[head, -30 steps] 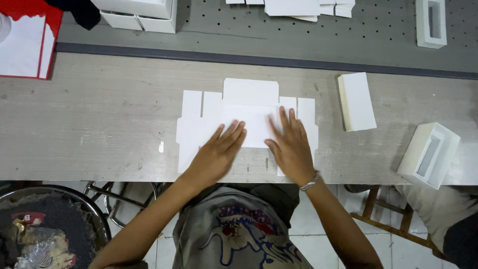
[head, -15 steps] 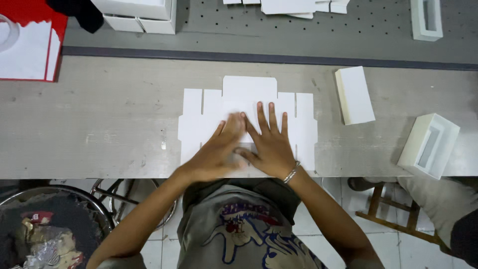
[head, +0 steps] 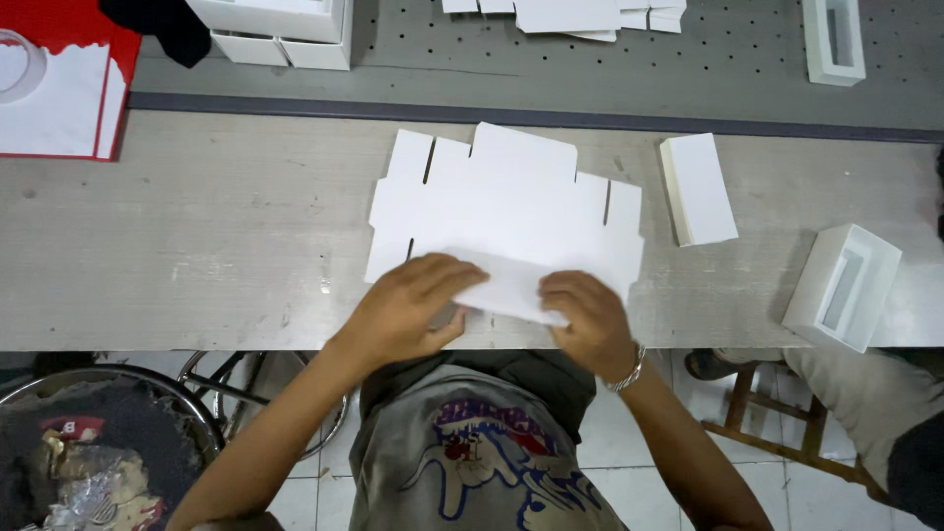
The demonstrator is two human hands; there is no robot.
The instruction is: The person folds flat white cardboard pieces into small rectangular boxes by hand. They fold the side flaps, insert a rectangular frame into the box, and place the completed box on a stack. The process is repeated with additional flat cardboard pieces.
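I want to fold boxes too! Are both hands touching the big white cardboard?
Touching. The head view shows the left hand and the right hand both gripping the near flap of the flat white cardboard cutout, lifting it up off the table.

Both hands [head: 501, 310] curled, fingertips pinching

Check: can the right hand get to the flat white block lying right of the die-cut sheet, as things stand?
Probably yes. The right hand is folding the near flap of the cardboard sheet; between it and the white block lies only bare table.
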